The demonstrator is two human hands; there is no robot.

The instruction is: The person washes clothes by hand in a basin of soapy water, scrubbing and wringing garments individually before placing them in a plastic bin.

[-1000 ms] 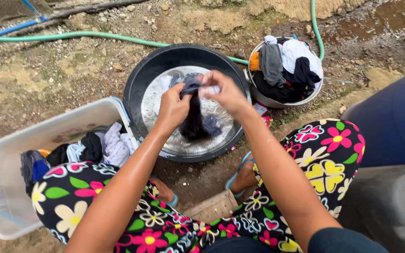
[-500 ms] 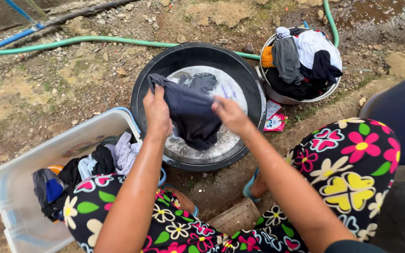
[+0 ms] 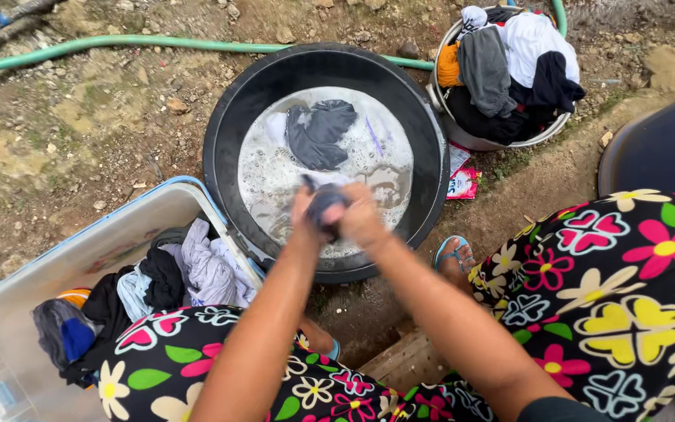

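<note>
Your left hand [image 3: 304,212] and right hand [image 3: 361,219] meet in the middle of the frame, just above the near side of the black basin [image 3: 228,125]. Both are closed tight around a bunched dark cloth [image 3: 326,202], which shows as a small wad between your thumbs; the hands press against each other with the cloth squeezed between them (motion blur hides the fingertips, so the exact finger placement cannot be told). The wad sits over the soapy water [image 3: 275,168], low in the basin's pool.

A second dark garment [image 3: 320,131] lies half sunk in the foam toward the far side of the basin, well apart from your hands. A pale cloth [image 3: 276,129] shows just left of it under the suds.

At the lower left of the frame a clear plastic bin [image 3: 48,266] touches the basin's rim and holds a heap of grey, black, white and blue clothes [image 3: 173,273]. At the upper right a metal bowl [image 3: 462,137] stands beside the basin, piled with grey, white, black and orange laundry [image 3: 509,59]. A small sachet [image 3: 462,184] lies on the dirt between bowl and basin. A green hose [image 3: 119,43] runs along the top of the frame behind the basin. Your flowered knees fill the bottom, and a sandalled foot [image 3: 455,258] rests right of the basin
</note>
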